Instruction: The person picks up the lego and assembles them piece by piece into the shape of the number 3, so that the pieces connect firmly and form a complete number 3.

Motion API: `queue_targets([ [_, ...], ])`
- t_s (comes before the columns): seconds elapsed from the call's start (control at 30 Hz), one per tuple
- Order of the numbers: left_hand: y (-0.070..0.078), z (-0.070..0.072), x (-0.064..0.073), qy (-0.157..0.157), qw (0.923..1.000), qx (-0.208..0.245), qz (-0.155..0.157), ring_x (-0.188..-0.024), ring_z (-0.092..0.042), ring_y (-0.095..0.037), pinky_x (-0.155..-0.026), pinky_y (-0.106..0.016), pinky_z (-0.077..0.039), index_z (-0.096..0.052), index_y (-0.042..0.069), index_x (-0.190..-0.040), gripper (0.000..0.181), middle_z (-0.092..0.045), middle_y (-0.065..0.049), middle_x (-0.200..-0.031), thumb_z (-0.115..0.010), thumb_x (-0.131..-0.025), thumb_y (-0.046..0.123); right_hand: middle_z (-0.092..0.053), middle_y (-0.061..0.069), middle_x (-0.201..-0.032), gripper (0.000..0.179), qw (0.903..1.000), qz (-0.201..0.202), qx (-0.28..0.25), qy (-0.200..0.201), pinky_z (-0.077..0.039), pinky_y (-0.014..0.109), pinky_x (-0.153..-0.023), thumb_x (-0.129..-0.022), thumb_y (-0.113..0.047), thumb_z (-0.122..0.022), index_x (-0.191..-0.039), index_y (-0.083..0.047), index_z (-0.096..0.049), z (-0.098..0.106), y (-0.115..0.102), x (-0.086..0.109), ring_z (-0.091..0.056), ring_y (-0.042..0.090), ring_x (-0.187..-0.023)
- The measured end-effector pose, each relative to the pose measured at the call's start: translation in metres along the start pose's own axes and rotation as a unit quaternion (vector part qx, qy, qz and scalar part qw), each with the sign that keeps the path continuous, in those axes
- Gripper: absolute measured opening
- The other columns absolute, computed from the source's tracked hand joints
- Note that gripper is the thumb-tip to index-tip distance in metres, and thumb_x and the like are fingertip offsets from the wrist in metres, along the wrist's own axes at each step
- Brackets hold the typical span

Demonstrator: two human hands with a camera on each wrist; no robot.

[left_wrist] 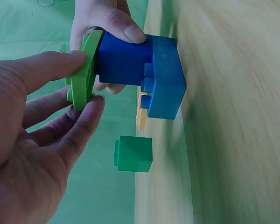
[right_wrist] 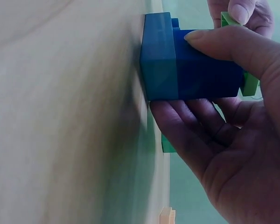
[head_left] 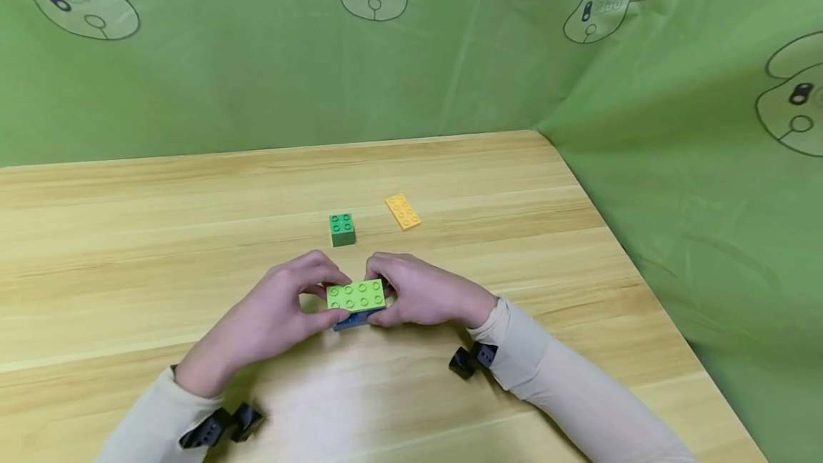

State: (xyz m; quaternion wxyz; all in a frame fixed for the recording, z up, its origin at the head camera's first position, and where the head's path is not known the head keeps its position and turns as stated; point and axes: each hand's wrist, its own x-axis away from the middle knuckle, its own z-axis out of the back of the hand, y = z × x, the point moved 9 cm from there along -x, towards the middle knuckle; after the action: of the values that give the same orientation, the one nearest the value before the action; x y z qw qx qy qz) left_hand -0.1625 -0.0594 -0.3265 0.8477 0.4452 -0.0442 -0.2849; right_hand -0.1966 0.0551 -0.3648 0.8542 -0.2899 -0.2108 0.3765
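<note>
My left hand point(head_left: 276, 306) pinches a flat lime-green building plate point(head_left: 356, 295) between thumb and fingers, studs facing up. Beneath it, a dark blue brick point(left_wrist: 123, 58) sits on a lighter blue brick point(left_wrist: 167, 79), offset so that some studs of the lower one show. The lime plate lies tilted against the dark blue brick's top in the left wrist view. My right hand point(head_left: 427, 291) grips the blue stack, its thumb on the dark blue brick's side and its fingers on the opposite side. From above, the plate and hands hide most of the stack.
Beyond the hands stands a small green brick point(head_left: 342, 229) with its studs up. A flat orange plate point(head_left: 403, 211) lies to its right. The wooden table point(head_left: 161, 234) ends at a green printed curtain point(head_left: 257, 77) at the back and right.
</note>
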Motion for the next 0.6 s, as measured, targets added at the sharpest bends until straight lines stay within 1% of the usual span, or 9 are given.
queue_targets([
  [0.2, 0.0017, 0.0016, -0.0014, 0.004, 1.0, 0.0, -0.003, -0.085, -0.061, -0.01, -0.077, -0.032, -0.057, -0.073, 0.004, -0.107, 0.032, -0.061, 0.005, -0.099, -0.083, -0.077, 0.003, -0.053, -0.003, -0.087, 0.031, 1.0, 0.001, -0.003, -0.004, -0.043, 0.026, -0.065, -0.079, -0.017, -0.082, -0.094, -0.013, -0.055, 0.0001, -0.0012, 0.0004, -0.053, 0.018, -0.08],
  [0.37, 0.001, 0.0026, -0.0026, -0.002, 1.0, -0.007, 0.005, -0.083, -0.061, -0.009, -0.072, -0.033, -0.056, -0.074, 0.003, -0.107, 0.032, -0.061, 0.007, -0.098, -0.084, -0.077, 0.007, -0.053, -0.003, -0.088, 0.031, 1.0, 0.001, -0.008, -0.003, -0.045, 0.026, -0.066, -0.08, -0.017, -0.082, -0.096, -0.013, -0.056, -0.0002, -0.0013, 0.0013, -0.053, 0.018, -0.081],
  [0.5, 0.0011, 0.003, -0.0036, -0.009, 0.9998, -0.016, 0.005, -0.08, -0.06, -0.014, -0.066, -0.032, -0.054, -0.075, 0.003, -0.108, 0.033, -0.061, 0.008, -0.098, -0.084, -0.077, 0.01, -0.055, -0.004, -0.091, 0.032, 0.9999, 0.002, -0.014, 0.001, -0.047, 0.027, -0.069, -0.08, -0.017, -0.082, -0.098, -0.013, -0.057, 0.0006, -0.0018, 0.0029, -0.054, 0.016, -0.083],
  [0.6, 0.001, 0.0036, -0.0045, -0.014, 0.9997, -0.017, 0.006, -0.079, -0.059, -0.018, -0.064, -0.031, -0.053, -0.074, 0.003, -0.109, 0.034, -0.061, 0.008, -0.098, -0.085, -0.077, 0.01, -0.057, -0.006, -0.096, 0.033, 0.9996, 0.006, -0.026, -0.001, -0.05, 0.028, -0.075, -0.081, -0.021, -0.083, -0.102, -0.013, -0.059, 0.0019, -0.0029, 0.0052, -0.056, 0.015, -0.088],
])
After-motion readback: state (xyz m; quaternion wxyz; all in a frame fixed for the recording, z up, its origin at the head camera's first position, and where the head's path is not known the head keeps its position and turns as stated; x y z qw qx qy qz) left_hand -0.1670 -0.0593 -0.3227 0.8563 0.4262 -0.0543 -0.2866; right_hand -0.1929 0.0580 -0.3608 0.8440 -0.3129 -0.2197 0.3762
